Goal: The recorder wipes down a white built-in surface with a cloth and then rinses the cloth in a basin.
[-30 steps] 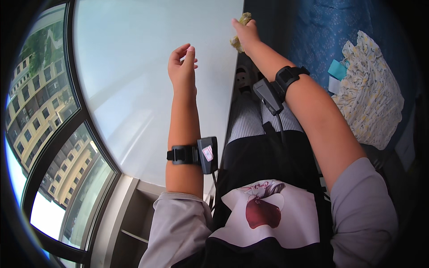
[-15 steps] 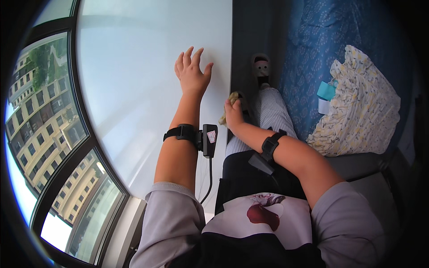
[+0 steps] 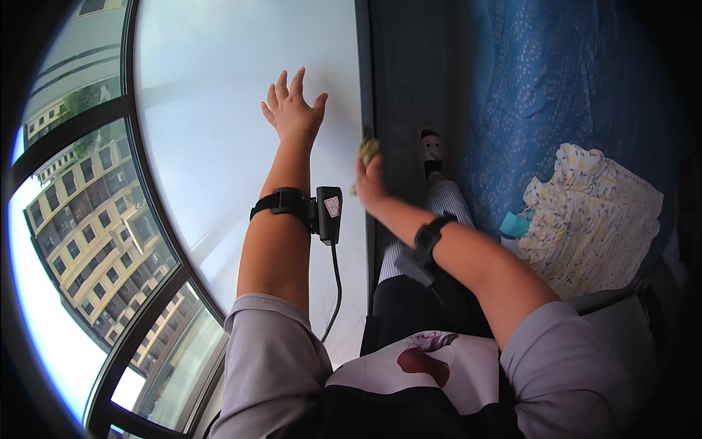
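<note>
With fingers spread, my left hand is over or on the wide white sill-like surface beside the window, holding nothing. A faint shadow falls next to it; whether the palm touches is hard to tell. At the right edge of that surface, my right hand has its fingers closed round a crumpled yellowish-green cloth. Part of the cloth sticks out beyond the fingers, against the edge. Motion blurs this hand slightly.
Window panes in dark frames line the left. Right of the surface lie a dark gap, my striped trouser leg and a shoe. Blue patterned fabric carries a pale floral cloth item with a teal piece.
The whole view has shifted forward along the surface, and both hands are farther along it. My right hand has slid forward at the edge with the cloth. The left stays spread.
</note>
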A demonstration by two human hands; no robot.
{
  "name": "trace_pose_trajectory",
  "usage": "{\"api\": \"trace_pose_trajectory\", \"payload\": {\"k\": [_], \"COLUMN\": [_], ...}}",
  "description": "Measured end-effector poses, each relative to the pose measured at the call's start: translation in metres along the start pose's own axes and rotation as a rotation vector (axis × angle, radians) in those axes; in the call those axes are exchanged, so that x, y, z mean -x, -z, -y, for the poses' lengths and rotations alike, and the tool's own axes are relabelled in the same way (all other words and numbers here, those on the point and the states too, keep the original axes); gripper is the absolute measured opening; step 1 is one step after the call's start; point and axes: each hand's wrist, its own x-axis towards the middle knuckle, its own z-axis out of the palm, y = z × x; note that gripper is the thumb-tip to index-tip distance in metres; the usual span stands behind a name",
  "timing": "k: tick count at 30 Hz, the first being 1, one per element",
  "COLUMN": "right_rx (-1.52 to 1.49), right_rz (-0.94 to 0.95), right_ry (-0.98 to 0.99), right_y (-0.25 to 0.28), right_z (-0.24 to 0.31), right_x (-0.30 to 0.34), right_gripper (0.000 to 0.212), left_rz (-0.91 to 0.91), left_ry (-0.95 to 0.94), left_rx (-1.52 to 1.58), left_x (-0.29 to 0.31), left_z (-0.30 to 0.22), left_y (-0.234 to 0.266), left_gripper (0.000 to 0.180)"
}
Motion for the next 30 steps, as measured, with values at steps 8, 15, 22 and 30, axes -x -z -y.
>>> {"api": "trace_pose_trajectory", "payload": {"k": [8,15,22,30], "right_rx": [0.244,0.043,0.227,0.312], "right_rz": [0.131,-0.133,-0.174,-0.113], "right_ry": [-0.251,0.113,-0.008,-0.276], "right_y": [0.020,0.025,0.016,0.014], "right_z": [0.024,0.175,0.227,0.184], "right_x": [0.008,-0.213,-0.254,-0.201], "right_gripper": [0.039,0.031,0.038,0.034], "left_rz": [0.030,-0.059,-0.066,0.042], "left_ry": [-0.047,-0.023,0.133,0.183], "left_rx": [-0.078,0.043,0.179,0.234], "left_x": [-0.086,-0.148,-0.191,-0.211], "left_z": [-0.044,-0.065,-0.063,-0.076], "left_y": [0.013,0.018,0.024,0.028], "left_gripper": [0.059,0.047,0.046,0.044]}}
